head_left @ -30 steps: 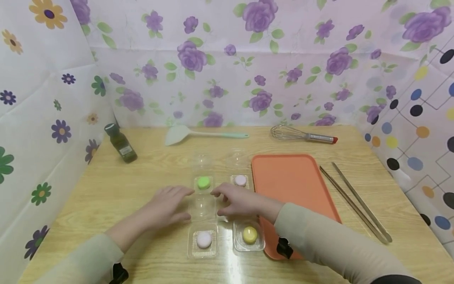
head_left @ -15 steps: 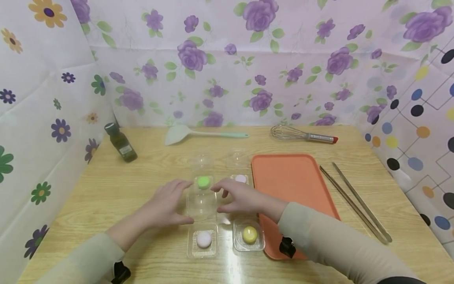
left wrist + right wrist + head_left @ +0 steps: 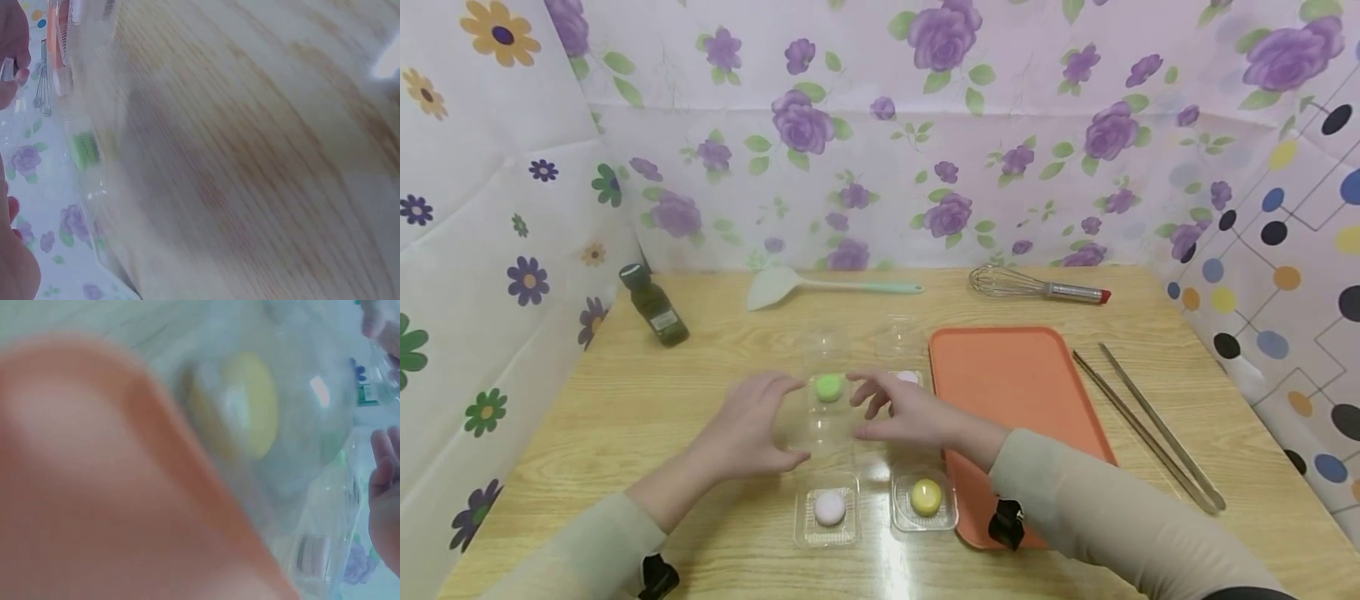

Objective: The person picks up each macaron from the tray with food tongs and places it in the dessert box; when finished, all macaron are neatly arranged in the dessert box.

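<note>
The left hand is spread wide, its fingers and thumb well apart, with the palm turned to the right. The right hand faces it, fingers loosely bent and thumb apart from them. Between the two hands is the clear lid, with the fingertips at or just beside its left and right edges. Whether they touch it, the views do not settle; both wrist views show clear plastic close to the fingers, but it is blurred there.

The lid is thin and see-through, marked mostly by small bright glints. It lies in the middle of the table, on the far side of the near left box, and appears open above it. That box is clear with a ribbed floor and holds a pale pink macaron.

Farther off, just beyond the lid, is the green macaron in another clear box, a raised lid beyond it. To its right, partly hidden by the right hand, is a second pink macaron, also boxed. The yellow macaron sits in the near right box, against the left edge of the orange tray. Tongs lie right of the tray.
</note>
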A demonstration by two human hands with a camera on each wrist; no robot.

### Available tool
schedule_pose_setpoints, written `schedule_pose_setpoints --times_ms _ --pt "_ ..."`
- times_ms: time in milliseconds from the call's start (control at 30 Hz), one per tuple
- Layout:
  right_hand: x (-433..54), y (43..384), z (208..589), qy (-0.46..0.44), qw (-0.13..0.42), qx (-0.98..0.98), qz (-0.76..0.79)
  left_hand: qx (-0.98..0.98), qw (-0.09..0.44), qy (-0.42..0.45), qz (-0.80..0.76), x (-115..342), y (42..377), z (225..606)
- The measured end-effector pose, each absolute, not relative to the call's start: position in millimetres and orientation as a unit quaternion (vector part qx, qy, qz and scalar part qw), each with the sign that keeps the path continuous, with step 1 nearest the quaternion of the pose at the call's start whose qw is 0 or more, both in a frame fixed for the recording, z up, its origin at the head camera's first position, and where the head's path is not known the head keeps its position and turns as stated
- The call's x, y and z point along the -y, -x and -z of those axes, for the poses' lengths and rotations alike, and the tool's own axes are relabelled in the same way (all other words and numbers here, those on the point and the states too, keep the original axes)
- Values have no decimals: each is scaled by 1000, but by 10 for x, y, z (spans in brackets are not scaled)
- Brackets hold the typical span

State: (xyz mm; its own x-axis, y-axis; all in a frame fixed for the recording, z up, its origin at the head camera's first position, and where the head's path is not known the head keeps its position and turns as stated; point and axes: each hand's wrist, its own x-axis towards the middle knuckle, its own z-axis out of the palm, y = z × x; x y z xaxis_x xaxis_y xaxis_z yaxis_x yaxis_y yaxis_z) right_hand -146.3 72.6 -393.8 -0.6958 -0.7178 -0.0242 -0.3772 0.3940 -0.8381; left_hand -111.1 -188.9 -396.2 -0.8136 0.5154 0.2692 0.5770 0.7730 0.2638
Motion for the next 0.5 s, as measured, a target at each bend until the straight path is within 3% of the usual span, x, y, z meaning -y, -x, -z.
schedule_pose_setpoints --times_ms 333,500 --pt "-670 1462 3922 252 399 -651 594 910 187 330 166 1892 1114 3944" --pt "-610 1446 3917 199 451 -607 624 881 245 377 150 1883 1138 3964"
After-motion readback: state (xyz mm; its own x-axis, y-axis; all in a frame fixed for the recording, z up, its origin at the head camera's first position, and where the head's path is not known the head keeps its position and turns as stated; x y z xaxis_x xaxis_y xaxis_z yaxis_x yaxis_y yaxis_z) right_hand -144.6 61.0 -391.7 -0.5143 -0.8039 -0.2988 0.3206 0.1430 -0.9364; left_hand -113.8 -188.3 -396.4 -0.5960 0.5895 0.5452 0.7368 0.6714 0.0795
